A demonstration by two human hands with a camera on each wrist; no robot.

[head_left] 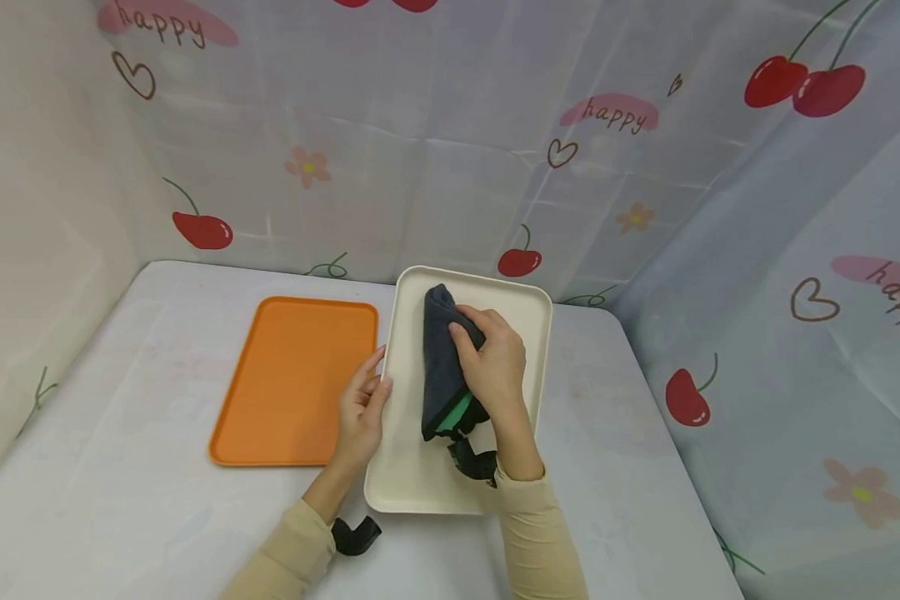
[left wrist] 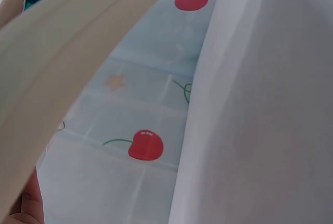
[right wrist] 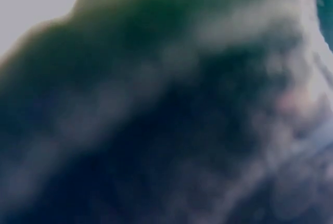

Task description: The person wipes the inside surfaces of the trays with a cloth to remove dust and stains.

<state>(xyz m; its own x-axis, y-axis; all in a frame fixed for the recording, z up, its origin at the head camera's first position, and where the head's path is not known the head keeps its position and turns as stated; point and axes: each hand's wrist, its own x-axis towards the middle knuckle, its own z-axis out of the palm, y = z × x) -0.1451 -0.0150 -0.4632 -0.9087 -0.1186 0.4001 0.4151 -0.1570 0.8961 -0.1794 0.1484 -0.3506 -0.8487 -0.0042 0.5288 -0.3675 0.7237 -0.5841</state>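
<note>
A cream rectangular tray (head_left: 412, 487) stands up off the table, its left rim held between the thumb and fingers of my left hand (head_left: 362, 417). On the tray lies a folded dark blue-grey cloth (head_left: 442, 358) with a green part and a black ruffled edge; what kind of article it is cannot be made out. My right hand (head_left: 498, 362) pinches the cloth's right side. In the left wrist view, the tray's rim (left wrist: 78, 52) crosses diagonally, with fingers (left wrist: 31, 203) at lower left. Blurred dark cloth (right wrist: 156, 130) fills most of the right wrist view.
An orange tray (head_left: 292, 383) lies flat on the white-covered table (head_left: 120, 433), just left of the cream one. A printed curtain (head_left: 435, 192) with cherries stands behind the table and along its right side. A black camera mount (head_left: 356, 536) sits at each wrist.
</note>
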